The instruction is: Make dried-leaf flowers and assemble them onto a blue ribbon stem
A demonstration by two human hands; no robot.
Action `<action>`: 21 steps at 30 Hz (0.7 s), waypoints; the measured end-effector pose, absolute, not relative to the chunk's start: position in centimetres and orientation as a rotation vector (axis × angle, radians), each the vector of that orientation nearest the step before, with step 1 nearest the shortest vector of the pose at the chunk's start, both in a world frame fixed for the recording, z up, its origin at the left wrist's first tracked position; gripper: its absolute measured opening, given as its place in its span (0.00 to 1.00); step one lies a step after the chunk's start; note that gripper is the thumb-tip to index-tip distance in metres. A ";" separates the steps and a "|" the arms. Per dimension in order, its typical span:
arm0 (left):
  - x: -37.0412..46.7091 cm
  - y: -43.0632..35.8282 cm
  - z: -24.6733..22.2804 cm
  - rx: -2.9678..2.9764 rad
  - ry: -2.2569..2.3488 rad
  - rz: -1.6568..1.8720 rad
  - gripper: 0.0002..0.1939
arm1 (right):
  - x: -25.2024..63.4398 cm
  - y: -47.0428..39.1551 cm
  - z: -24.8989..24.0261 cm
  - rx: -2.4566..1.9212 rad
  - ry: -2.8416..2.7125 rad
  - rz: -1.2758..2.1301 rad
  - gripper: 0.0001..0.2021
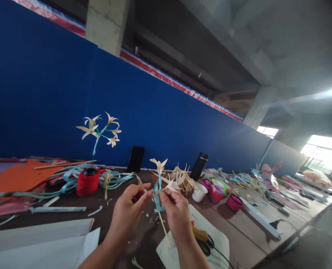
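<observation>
A cream paper-like flower (159,164) stands upright on a stem wrapped in light blue ribbon (157,188), with a thin pale stick (163,226) extending below. My right hand (177,213) pinches the stem at the ribbon. Another pale flower (171,185) lies by its fingertips. To the left of the stem, my left hand (129,209) has its thumb and index finger close together at the ribbon's edge; what lies between them is too small to make out. Behind and to the left, a finished-looking spray of cream flowers (100,130) rises above a red container (87,182).
Dried husks (182,177), a black bottle (199,166), a white cup (199,192) and pink pots (234,203) stand behind my right hand. A yellow-handled tool (199,234) lies on paper (220,235). A phone (136,159) leans on the blue partition (166,123). White board (37,246) lies front left.
</observation>
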State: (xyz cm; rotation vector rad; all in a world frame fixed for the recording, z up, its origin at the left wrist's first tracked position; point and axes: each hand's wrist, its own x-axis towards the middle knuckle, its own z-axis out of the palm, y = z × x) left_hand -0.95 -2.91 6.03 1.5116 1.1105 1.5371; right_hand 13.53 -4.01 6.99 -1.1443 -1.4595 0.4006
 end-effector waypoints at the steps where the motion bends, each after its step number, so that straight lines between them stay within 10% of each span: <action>1: -1.0 -2.7 6.1 1.478 1.045 1.488 0.19 | 13.4 -4.1 7.0 -1.131 -1.461 0.424 0.10; 21: -2.4 -1.4 6.0 1.544 0.997 1.584 0.14 | 10.3 -2.8 8.6 -0.973 -1.373 0.677 0.08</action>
